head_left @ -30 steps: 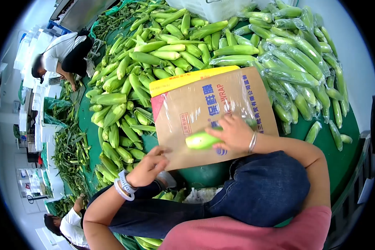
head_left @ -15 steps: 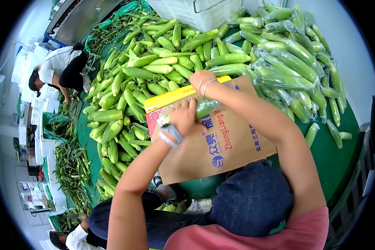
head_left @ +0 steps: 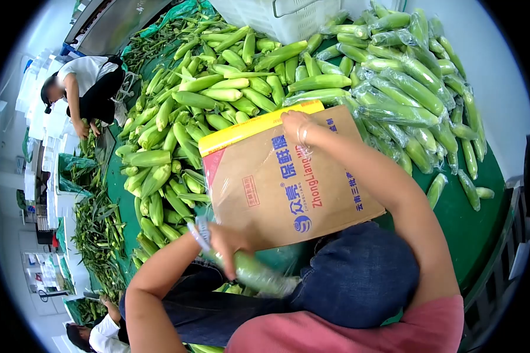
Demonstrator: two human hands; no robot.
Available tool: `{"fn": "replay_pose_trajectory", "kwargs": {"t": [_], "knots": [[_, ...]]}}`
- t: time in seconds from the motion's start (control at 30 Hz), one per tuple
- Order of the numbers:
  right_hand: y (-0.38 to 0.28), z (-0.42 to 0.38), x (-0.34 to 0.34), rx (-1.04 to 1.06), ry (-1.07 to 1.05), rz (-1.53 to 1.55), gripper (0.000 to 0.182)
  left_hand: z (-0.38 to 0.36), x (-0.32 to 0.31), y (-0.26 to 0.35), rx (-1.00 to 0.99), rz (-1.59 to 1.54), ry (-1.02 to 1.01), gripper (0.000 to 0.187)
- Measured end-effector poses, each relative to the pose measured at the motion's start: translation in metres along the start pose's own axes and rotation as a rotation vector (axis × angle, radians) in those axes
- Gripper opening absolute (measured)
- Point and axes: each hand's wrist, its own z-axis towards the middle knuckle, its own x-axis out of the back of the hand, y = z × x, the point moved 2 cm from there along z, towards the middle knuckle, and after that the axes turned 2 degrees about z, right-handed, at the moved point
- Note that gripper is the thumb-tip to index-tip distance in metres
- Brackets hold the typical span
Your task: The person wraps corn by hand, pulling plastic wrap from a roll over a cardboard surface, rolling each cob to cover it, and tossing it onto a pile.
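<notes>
Low over my lap, my left hand (head_left: 228, 242) grips an ear of corn (head_left: 258, 272) in its husk with clear plastic film around it; motion blurs it slightly. A flat brown cardboard box (head_left: 259, 194) with blue and red print rests against my raised knee. Along its far edge runs a yellow strip (head_left: 241, 130). At that strip my right hand (head_left: 295, 123) is closed, fingers curled at the edge; whatever they pinch is hidden. Beyond the box lies a heap of unwrapped corn (head_left: 218, 94), and to the right, a pile of film-wrapped corn (head_left: 412, 88).
A white plastic crate (head_left: 271, 20) stands behind the corn. Stripped leaves (head_left: 103, 235) lie along the left of the green floor (head_left: 477, 235). One person (head_left: 88, 88) bends over leaves at upper left; another person (head_left: 103, 332) is at lower left. White boxes line the left side.
My left hand has brought the corn from the top of the cardboard box down toward my lap. My right hand stays at the yellow strip. The person at upper left has shifted posture.
</notes>
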Motion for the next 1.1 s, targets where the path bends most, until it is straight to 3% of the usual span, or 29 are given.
{"fn": "replay_pose_trajectory", "kwargs": {"t": [0.03,0.07,0.13,0.2,0.23,0.27,0.3,0.37,0.43,0.5,0.6,0.63,0.67,0.73,0.8,0.87,0.9,0.97,1.0,1.03,1.07,1.1], "knots": [[0.004,-0.013,-0.006,0.128,0.110,-0.022,0.035,-0.002,-0.021,-0.014,-0.061,-0.128,-0.037,0.074],[0.008,-0.028,-0.014,0.258,0.214,-0.041,0.033,0.000,-0.044,-0.034,-0.292,-0.298,0.081,0.079],[0.018,-0.058,-0.023,0.411,0.267,0.239,0.042,-0.017,-0.073,-0.022,-0.392,-1.258,0.100,0.080],[0.019,-0.076,-0.057,0.602,0.401,0.218,0.042,-0.022,-0.076,-0.017,-0.770,-1.535,0.550,0.074],[0.002,-0.095,-0.053,0.582,0.097,0.448,0.043,-0.020,-0.062,-0.014,-0.878,-1.469,0.778,0.062],[-0.018,-0.116,-0.044,0.543,-0.215,0.661,0.044,-0.020,-0.048,-0.015,-0.751,-1.332,1.107,0.061],[-0.036,-0.125,-0.048,0.599,-0.328,0.865,0.047,-0.020,-0.032,-0.002,-0.663,-1.332,1.352,0.052],[-0.069,-0.144,-0.049,0.567,-0.519,1.235,0.054,-0.008,0.000,0.019,-0.909,-1.353,1.423,0.047],[-0.076,-0.154,-0.046,0.491,-0.588,1.381,0.057,-0.001,0.018,0.032,-1.062,-1.385,1.431,0.048],[-0.068,-0.154,-0.049,0.522,-0.325,1.217,0.054,0.000,0.023,0.040,-1.074,-1.247,1.644,0.050],[-0.056,-0.152,-0.057,0.568,-0.002,0.976,0.051,-0.005,0.030,0.024,-0.701,-0.806,2.510,0.055],[-0.052,-0.157,-0.042,0.480,0.210,0.668,0.049,-0.020,0.035,0.033,-0.938,-0.975,2.580,0.056],[-0.045,-0.165,-0.021,0.397,0.416,0.357,0.047,-0.027,0.042,0.025,-0.936,-0.961,2.626,0.037],[-0.017,-0.165,0.004,0.432,0.717,-0.062,0.046,-0.019,0.047,-0.013,-0.364,-0.861,2.427,0.014],[0.008,-0.170,0.028,0.552,0.955,-0.316,0.048,-0.004,0.062,-0.019,0.093,-0.389,2.200,0.017],[0.032,-0.174,0.037,0.599,1.002,-0.278,0.042,-0.005,0.073,0.001,0.064,-0.573,1.784,0.019],[0.048,-0.181,0.036,0.471,0.961,-0.218,0.040,-0.010,0.073,-0.010,0.068,-0.584,1.783,0.019],[0.086,-0.200,0.037,0.215,0.978,-0.092,0.036,-0.025,0.071,-0.053,-0.213,-0.987,1.831,0.021],[0.110,-0.211,0.038,0.080,1.037,-0.021,0.036,-0.043,0.064,-0.088,-0.020,-0.960,2.142,0.023],[0.155,-0.227,0.037,-0.176,1.051,0.051,0.038,-0.055,0.053,-0.155,0.074,-0.694,2.616,0.024],[0.205,-0.244,0.038,-0.435,1.053,0.122,0.041,-0.070,0.035,-0.182,-0.152,-1.019,2.704,0.027],[0.240,-0.259,0.045,-0.430,1.120,0.241,0.046,-0.077,0.025,-0.212,0.166,-1.027,2.823,0.030]]}}
